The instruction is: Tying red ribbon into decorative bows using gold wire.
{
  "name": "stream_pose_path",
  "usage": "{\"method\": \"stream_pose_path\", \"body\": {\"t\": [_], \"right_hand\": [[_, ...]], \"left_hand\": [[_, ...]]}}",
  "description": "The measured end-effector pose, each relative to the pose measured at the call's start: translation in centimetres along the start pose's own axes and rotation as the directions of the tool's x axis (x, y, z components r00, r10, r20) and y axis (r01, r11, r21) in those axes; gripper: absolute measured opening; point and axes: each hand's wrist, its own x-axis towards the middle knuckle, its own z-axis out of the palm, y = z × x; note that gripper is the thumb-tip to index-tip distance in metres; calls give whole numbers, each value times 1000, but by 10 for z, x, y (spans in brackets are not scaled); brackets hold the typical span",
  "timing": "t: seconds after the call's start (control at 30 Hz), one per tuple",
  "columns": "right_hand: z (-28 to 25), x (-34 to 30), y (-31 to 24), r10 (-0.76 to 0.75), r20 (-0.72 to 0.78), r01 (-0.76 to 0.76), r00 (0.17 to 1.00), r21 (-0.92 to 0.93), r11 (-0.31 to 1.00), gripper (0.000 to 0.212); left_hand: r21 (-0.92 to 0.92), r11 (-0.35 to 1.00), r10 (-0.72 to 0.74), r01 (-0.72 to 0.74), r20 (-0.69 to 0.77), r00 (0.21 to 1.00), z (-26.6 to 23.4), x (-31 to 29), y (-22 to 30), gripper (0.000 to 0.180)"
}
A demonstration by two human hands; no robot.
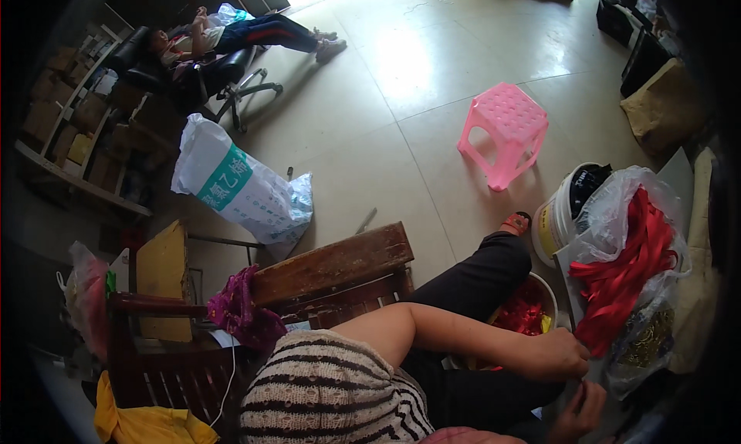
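My left hand (554, 356) is closed, its fingertips beside the lower end of a bundle of red ribbons (634, 262). What it pinches, if anything, is too small to tell. Just below it, my right hand (580, 415) has its fingers curled together, close to the left fingertips; anything in them is hidden. The ribbons spill from a clear plastic bag (606, 220). Beneath them lies another clear bag with gold-coloured small pieces (647, 337). Near my left forearm stands a white bucket (553, 296) holding shiny red pieces (526, 309) and a bit of yellow.
A white bucket with black plastic (552, 220) stands beyond my foot. Farther off are a pink stool (509, 127), a white woven sack (239, 183) and a person reclining in a black office chair (208, 73). A wooden bench (340, 262) with purple cloth (241, 309) is at my left.
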Motion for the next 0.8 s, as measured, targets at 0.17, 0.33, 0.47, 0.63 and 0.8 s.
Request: {"method": "stream_pose_path", "body": {"t": [0.17,0.33,0.47,0.63,0.8], "right_hand": [[15,-3,-5,185,-115,-112,976,466,878,24],[41,-3,-17,402,-33,-228,915,780,583,40],[50,2,-22,494,1,-270,870,837,475,38],[55,12,-16,579,61,-312,813,885,346,23],[52,19,-16,571,-18,-292,820,846,447,13]], "left_hand": [[-208,978,8,-16,-41,999,-11,1,10,13],[-375,922,52,-99,-133,990,-26,5,17,18],[-368,928,-117,63,-127,985,-33,5,16,19],[-511,791,-365,337,49,930,-41,3,7,19],[-509,750,-401,422,157,903,-45,1,11,13]]}}
